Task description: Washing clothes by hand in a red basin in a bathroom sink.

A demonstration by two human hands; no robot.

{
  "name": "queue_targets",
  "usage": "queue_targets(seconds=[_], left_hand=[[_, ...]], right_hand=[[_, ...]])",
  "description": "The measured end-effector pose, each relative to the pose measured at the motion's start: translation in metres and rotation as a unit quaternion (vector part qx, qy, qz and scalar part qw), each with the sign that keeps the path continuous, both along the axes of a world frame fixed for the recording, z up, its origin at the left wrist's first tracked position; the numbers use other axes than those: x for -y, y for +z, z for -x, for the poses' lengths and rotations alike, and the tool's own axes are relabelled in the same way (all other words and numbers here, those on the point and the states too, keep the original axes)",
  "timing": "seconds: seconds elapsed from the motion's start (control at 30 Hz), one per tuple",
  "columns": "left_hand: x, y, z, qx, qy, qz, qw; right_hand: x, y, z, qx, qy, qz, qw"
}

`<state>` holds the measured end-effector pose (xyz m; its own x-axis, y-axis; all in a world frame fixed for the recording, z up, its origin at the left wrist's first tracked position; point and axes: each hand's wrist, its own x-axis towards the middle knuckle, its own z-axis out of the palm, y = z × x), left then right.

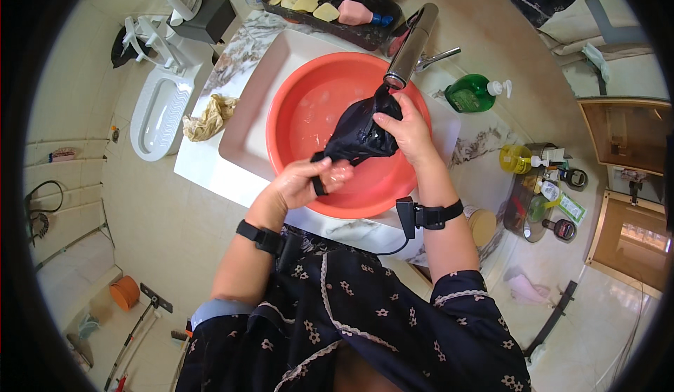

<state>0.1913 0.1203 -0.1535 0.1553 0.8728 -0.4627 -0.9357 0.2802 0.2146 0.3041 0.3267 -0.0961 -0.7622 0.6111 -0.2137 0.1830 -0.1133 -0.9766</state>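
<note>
Black cloth held between two bare hands, above a coral-red basin of shallow water. The basin stands in a white sink let into a marbled surface. The cloth's long axis runs aslant, from the mouth of the tap at upper right down to the lower left, over the basin's middle. The right hand lies at the cloth's right side, nearer the tap; its thumb presses on the near face and its fingers, partly hidden, close on the cloth from behind. The left hand lies at the opposite, lower end, near the basin's front rim, its fingers bent about a narrow black band of the cloth, with the fingertips turned inward. The bulk of the cloth thus lies up and to the right of the left fingers, and immediately left of the right thumb. Whether the cloth's upper tip touches the tap or hangs just beneath it cannot be made out from this angle.
</note>
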Motion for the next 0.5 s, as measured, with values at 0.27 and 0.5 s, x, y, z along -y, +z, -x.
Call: queue_targets(seconds=[0.27, 0.5], left_hand=[[-0.021, 0.006, 0.0, -0.222, 0.009, 0.158, 0.962], [-0.049, 0.009, -0.017, 0.171, 0.098, 0.01, 0.98]], right_hand=[[0.005, 0.02, -0.001, 0.122, 0.15, -0.253, 0.948], [0.103, 0.015, -0.001, 0.111, 0.222, -0.509, 0.824]])
